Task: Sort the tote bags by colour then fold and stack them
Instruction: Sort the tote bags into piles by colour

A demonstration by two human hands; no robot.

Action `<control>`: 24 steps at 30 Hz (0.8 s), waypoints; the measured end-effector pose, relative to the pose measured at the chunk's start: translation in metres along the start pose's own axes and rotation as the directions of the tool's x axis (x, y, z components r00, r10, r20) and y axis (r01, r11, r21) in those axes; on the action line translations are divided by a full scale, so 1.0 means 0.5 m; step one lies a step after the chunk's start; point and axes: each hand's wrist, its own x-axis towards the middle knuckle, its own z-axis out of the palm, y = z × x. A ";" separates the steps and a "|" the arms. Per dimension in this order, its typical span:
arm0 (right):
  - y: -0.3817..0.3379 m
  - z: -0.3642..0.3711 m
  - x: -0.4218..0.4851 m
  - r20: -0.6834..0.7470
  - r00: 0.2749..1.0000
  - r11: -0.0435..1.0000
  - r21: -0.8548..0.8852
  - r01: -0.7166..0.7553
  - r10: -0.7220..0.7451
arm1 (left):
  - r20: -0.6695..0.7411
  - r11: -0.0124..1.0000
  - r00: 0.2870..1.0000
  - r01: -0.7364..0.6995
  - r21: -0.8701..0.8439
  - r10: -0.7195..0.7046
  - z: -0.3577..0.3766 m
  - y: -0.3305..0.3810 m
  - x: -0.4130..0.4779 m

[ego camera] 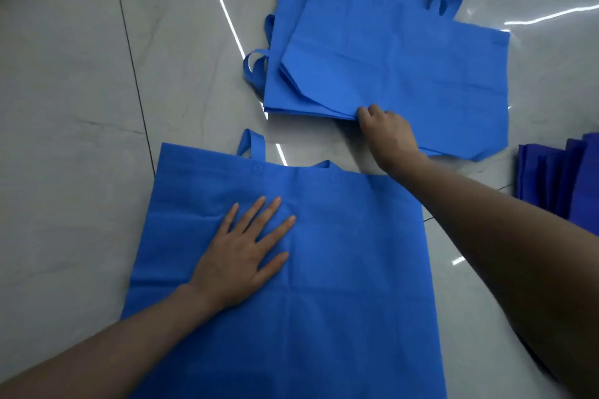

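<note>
The right hand (385, 136), fingers curled on the near edge of the loose pile of bright blue non-woven tote bags (405, 58) lying on the glossy grey tiled floor (64, 139), may catch several layers at once, so a pull could drag the fanned pile askew or tangle its handles. The left hand (241, 256) lies flat, fingers spread, on the single bright blue tote bag (340, 269) spread nearest the person; on slick tile that bag could slide if the pressure eases. How many layers the right hand pinches is hidden. The darker blue stack (557, 178) is cut off at the right, and the near bag's bottom runs out of view.
</note>
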 end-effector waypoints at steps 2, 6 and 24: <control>0.017 -0.014 0.007 0.008 0.994 0.988 0.115 -0.106 0.106 | -0.007 1.000 1.000 -0.003 0.012 0.003 0.001 0.000 0.001; 0.025 -0.062 -0.008 -0.088 0.974 0.968 0.165 -0.191 0.207 | 0.049 1.000 0.999 -0.021 0.008 0.021 -0.006 -0.001 0.002; -0.212 -0.050 -0.441 -0.495 0.804 0.907 0.073 0.416 -0.329 | 0.560 -0.586 0.686 0.235 -0.775 -0.465 -0.238 -0.037 -0.016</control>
